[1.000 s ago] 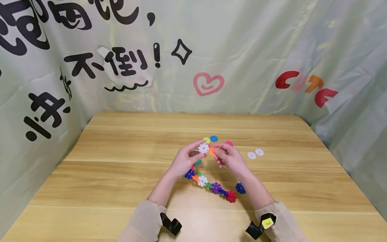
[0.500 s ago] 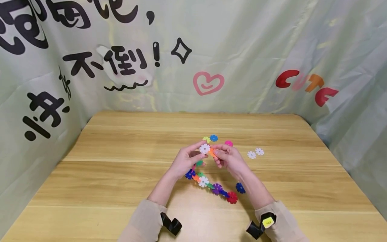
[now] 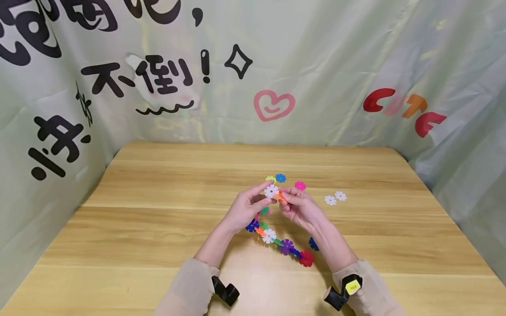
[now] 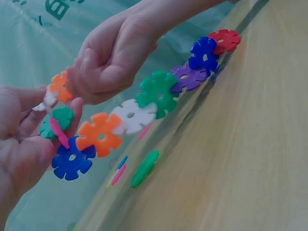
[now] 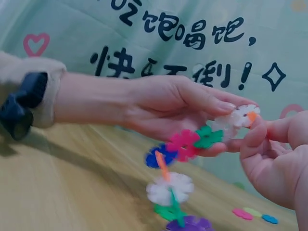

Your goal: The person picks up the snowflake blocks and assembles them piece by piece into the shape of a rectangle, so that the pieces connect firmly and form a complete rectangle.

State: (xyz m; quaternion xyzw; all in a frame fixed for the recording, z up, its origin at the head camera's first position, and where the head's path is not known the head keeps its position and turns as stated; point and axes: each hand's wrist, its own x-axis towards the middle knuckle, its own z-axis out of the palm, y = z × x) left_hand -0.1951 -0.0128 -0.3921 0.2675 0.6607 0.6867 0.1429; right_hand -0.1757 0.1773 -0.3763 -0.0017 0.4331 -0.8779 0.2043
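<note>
A white disc (image 3: 271, 191), raised above the table (image 3: 158, 245), is pinched by the left hand (image 3: 247, 208); the right hand (image 3: 303, 210) pinches an orange disc (image 4: 61, 87) against it. A skewed push might make either slip, and the chain (image 3: 269, 236) (it droops below) could tug itself apart.

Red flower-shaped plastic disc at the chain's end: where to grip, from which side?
I'd pinch the red flower-shaped plastic disc face to face at its outer rim, coming from the person's right: that edge looks free, while the dark-blue flower-shaped plastic disc joins it on the left.
</note>
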